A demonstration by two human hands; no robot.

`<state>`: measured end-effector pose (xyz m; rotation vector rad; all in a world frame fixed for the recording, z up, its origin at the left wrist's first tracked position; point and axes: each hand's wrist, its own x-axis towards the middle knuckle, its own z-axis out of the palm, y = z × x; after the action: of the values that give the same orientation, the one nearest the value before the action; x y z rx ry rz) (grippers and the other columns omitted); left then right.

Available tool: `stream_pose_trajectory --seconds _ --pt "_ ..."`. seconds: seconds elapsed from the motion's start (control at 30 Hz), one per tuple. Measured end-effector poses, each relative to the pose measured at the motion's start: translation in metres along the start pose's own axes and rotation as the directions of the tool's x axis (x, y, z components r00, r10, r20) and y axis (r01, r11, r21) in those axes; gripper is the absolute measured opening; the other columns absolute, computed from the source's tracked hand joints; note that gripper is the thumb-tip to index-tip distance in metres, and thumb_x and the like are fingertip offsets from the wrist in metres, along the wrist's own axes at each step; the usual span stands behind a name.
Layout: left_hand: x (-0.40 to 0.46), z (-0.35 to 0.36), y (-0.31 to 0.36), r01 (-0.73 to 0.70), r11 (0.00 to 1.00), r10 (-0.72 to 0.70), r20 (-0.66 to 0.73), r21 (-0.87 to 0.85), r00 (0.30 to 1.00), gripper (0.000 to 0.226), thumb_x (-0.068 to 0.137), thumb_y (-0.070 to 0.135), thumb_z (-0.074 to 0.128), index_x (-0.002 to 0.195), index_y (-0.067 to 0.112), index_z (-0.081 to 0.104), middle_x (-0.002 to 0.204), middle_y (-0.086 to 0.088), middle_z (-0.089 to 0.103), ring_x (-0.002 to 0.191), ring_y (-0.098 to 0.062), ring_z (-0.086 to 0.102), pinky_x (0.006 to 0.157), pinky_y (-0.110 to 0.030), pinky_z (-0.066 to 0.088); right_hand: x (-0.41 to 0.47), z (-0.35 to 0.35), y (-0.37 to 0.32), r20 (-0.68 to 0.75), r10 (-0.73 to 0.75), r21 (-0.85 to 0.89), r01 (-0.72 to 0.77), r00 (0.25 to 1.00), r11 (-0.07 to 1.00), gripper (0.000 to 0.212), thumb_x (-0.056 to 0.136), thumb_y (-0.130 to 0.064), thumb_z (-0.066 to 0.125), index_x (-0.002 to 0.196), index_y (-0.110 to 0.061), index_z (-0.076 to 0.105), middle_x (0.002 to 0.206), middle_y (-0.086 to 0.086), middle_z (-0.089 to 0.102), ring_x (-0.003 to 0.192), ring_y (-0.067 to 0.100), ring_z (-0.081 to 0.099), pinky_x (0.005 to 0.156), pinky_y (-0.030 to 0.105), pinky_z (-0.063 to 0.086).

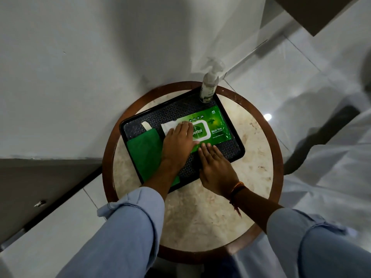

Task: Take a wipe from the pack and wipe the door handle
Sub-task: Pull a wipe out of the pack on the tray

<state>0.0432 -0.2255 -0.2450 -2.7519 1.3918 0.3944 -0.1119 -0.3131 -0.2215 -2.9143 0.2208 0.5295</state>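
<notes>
A green pack of wipes [215, 125] lies on a dark tray [233, 152] on a round table. My left hand [177, 142] rests flat on the pack's left part, over its white lid, fingers together. A white flap or wipe [167, 126] shows just beyond those fingers. My right hand [215, 167] lies flat on the tray with its fingertips touching the pack's near edge. Neither hand grips anything. The door handle is not in view.
A green cloth [145, 151] lies at the tray's left end. A white spray bottle [208, 87] stands at the tray's far corner. The round marble table [259, 137] has a brown rim and stands against a white wall [80, 77]. White tiled floor [301, 77] lies to the right.
</notes>
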Motion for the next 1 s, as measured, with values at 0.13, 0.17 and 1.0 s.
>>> stream_pose_trajectory --seconds 0.13,0.17,1.0 --pt "-0.002 0.004 -0.004 -0.055 0.998 0.055 -0.042 0.008 0.998 0.066 0.109 0.049 0.037 0.154 0.000 0.041 0.155 -0.020 0.052 0.145 -0.034 0.050 0.113 -0.047 0.050 0.002 0.000 -0.002 -0.002 0.004 0.003 -0.004 1.000 1.000 0.064 0.104 -0.028 0.044 0.154 0.011 0.038 0.160 0.033 0.040 0.153 0.046 0.038 0.129 0.055 0.031" --pt "-0.003 0.002 -0.005 -0.059 0.998 0.059 -0.077 0.000 0.995 0.064 0.109 0.048 0.036 0.150 0.000 0.048 0.148 -0.020 0.059 0.138 -0.033 0.057 0.109 -0.046 0.053 0.003 0.000 -0.002 0.002 0.002 -0.005 -0.002 1.000 1.000 0.064 0.105 -0.028 0.043 0.155 0.011 0.038 0.161 0.033 0.039 0.153 0.046 0.037 0.129 0.055 0.030" --pt "0.003 -0.009 -0.002 0.024 0.988 -0.051 -0.175 -0.153 0.983 0.017 0.101 0.026 0.066 0.116 0.020 0.071 0.156 -0.014 0.044 0.121 -0.035 0.060 0.071 -0.044 0.061 0.004 0.005 0.001 -0.015 -0.017 -0.022 0.017 1.000 1.000 0.068 0.104 -0.033 0.041 0.157 0.009 0.033 0.164 0.032 0.035 0.155 0.045 0.033 0.132 0.054 0.024"
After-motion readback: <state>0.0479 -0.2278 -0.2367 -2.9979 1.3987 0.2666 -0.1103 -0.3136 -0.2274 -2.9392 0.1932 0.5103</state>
